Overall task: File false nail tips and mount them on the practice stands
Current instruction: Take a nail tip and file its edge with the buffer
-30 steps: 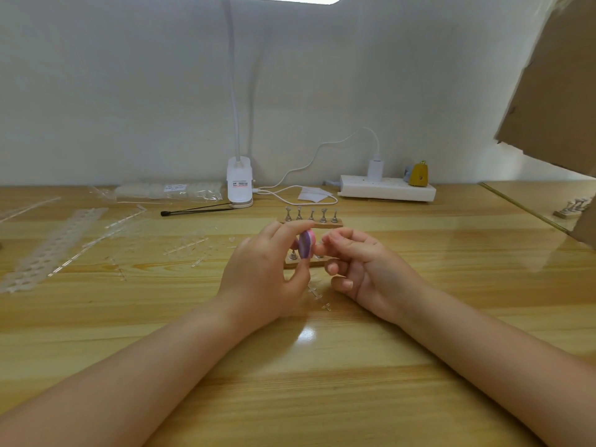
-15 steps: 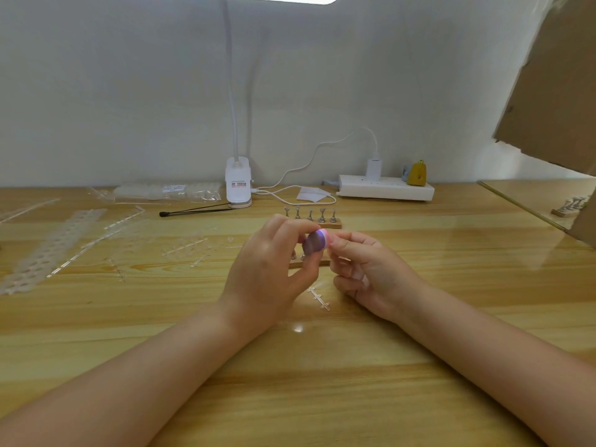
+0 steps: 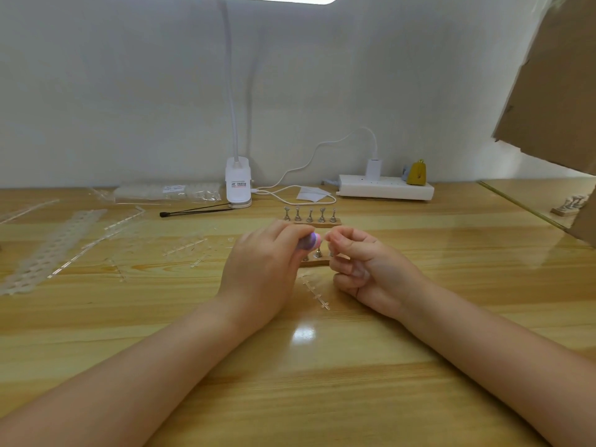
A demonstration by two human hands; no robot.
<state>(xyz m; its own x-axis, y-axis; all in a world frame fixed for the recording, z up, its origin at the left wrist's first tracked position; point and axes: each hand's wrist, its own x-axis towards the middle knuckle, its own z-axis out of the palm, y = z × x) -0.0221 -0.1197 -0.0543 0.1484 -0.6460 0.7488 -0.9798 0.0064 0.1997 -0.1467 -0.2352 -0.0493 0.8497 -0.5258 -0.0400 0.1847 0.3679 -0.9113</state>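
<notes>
My left hand (image 3: 261, 266) grips a small purple and pink nail file (image 3: 311, 241) between thumb and fingers at the table's middle. My right hand (image 3: 364, 266) is just to its right, thumb and forefinger pinched together at the file's tip; a clear nail tip there is too small to make out. Behind the hands a wooden practice stand (image 3: 317, 261) is partly hidden. A second wooden stand (image 3: 309, 217) with several metal holders sits farther back.
A clear plastic sprue (image 3: 317, 291) lies between my wrists. More clear strips (image 3: 183, 248) and a perforated strip (image 3: 51, 250) lie at the left. A white lamp base (image 3: 238, 187), black tweezers (image 3: 196, 211), a power strip (image 3: 385, 188) and a bag (image 3: 167, 192) line the back. Cardboard (image 3: 554, 91) hangs at the right.
The file has tilted from upright to pointing right toward my right fingertips. Both hands stayed close together over the near stand, shifting only slightly.
</notes>
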